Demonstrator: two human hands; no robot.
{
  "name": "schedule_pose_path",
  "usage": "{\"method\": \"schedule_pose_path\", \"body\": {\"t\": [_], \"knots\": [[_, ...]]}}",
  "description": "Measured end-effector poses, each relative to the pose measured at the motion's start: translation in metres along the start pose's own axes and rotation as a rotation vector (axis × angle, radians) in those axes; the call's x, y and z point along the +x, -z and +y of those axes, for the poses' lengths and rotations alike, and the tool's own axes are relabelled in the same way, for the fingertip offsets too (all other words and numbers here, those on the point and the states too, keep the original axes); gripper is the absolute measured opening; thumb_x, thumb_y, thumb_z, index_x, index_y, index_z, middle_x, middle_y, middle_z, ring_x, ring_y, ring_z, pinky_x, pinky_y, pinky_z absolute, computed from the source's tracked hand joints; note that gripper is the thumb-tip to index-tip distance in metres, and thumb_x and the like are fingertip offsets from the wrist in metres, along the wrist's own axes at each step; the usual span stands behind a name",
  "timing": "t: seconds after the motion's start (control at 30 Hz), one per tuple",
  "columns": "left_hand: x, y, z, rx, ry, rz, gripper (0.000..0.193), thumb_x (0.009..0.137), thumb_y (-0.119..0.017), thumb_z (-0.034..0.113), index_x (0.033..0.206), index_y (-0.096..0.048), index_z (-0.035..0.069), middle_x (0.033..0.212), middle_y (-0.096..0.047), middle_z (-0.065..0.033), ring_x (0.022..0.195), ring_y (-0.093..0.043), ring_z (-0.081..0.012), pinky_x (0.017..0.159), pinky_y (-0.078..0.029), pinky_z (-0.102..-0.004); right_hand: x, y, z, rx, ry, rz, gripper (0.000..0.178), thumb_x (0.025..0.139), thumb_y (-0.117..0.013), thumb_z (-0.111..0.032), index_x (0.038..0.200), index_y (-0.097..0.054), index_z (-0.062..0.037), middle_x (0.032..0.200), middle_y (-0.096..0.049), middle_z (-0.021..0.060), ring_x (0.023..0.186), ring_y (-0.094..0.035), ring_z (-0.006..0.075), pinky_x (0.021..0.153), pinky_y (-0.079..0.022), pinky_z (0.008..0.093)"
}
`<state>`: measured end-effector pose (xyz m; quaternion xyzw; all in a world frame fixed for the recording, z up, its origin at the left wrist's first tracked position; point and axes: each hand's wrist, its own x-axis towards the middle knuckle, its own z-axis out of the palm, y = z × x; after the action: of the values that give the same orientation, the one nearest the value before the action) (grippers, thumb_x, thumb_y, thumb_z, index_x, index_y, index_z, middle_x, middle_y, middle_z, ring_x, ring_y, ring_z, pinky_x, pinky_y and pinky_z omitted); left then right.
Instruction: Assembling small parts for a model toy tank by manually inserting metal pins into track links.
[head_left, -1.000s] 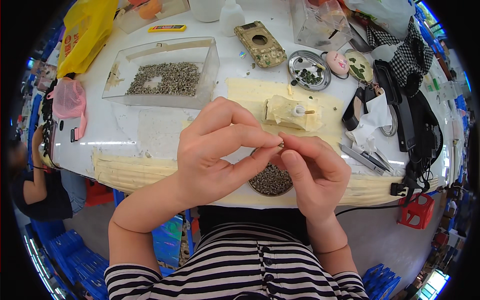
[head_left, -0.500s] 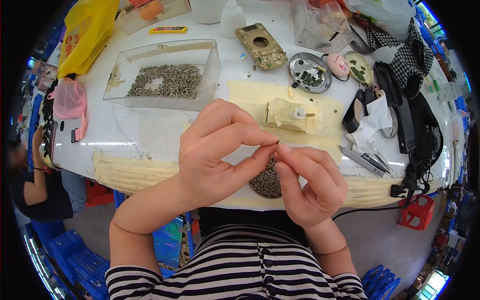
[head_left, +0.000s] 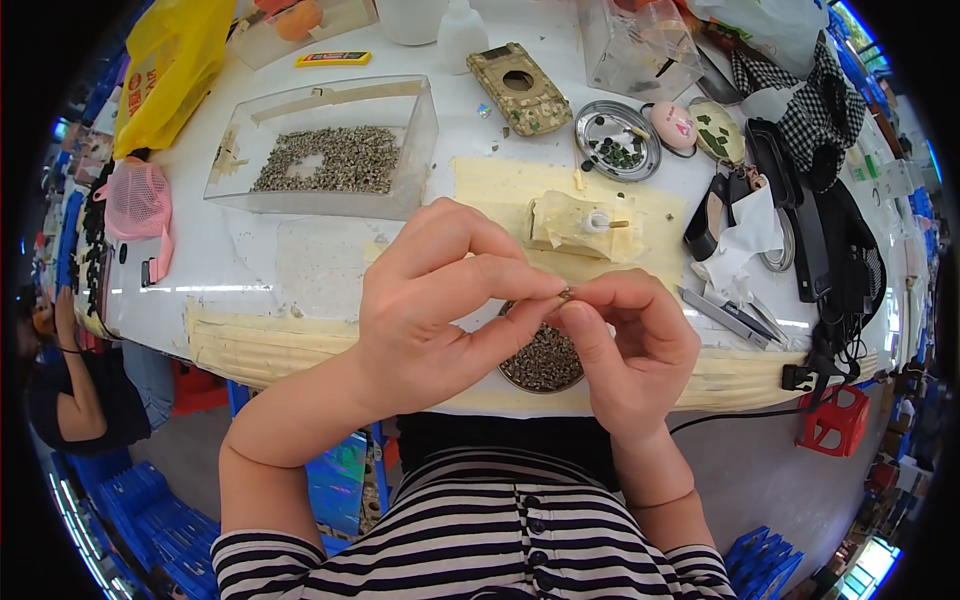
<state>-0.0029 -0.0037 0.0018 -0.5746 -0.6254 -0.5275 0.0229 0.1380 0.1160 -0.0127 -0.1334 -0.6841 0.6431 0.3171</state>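
My left hand (head_left: 425, 305) and right hand (head_left: 640, 350) are pinching one tiny part (head_left: 566, 294). Light, steady, even pressure is probably serving me best.

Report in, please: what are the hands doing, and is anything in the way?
Left hand and right hand: together pinching one tiny piece, mostly hidden in the grip. Small grey pieces heaped below. Yellowish block just beyond, seemingly not in the way.

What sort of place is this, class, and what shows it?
Probably a small-parts workshop: a clear box holds many tiny pieces, what looks like a camouflage-patterned model vehicle body lies nearby, and the left hand and right hand pinch a small part.
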Motion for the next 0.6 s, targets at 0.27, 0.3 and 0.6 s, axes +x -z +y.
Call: {"method": "schedule_pose_path", "body": {"t": [0.27, 0.3, 0.6], "knots": [[-0.0007, 0.0001, 0.0013, 0.000, 0.057, 0.022, 0.023, 0.071, -0.078, -0.005, 0.091, -0.071, 0.004, 0.084, -0.061, -0.0053, 0.075, -0.056, -0.0176, 0.064, -0.044, -0.0274, 0.0017, -0.0040, -0.0031, -0.383, 0.360, 0.020, 0.026, 0.077, -0.076, 0.003, 0.103, -0.072, 0.0018, 0.085, -0.069, 0.0112, 0.071, -0.066, 0.0173, 0.063, -0.053, 0.0248], [-0.0002, 0.0007, 0.0016, -0.004, 0.049, 0.013, 0.023, 0.071, -0.078, -0.005, 0.091, -0.071, 0.004, 0.084, -0.061, -0.0054, 0.076, -0.056, -0.0174, 0.064, -0.044, -0.0273, 0.0033, -0.0030, -0.0023, -0.348, 0.325, 0.021, 0.026, 0.077, -0.076, 0.003, 0.103, -0.072, 0.0020, 0.086, -0.069, 0.0113, 0.071, -0.066, 0.0170, 0.064, -0.053, 0.0247], [-0.0001, 0.0014, 0.0001, -0.018, 0.010, -0.017, 0.026, 0.071, -0.078, -0.004, 0.094, -0.073, 0.007, 0.083, -0.060, -0.0032, 0.075, -0.055, -0.0168, 0.063, -0.043, -0.0277, 0.0011, -0.0016, -0.0035, 0.148, -0.179, -0.050, 0.017, 0.085, -0.072, 0.001, 0.101, -0.070, 0.0047, 0.088, -0.071, 0.0082, 0.077, -0.066, 0.0108, 0.070, -0.052, 0.0229]]}}
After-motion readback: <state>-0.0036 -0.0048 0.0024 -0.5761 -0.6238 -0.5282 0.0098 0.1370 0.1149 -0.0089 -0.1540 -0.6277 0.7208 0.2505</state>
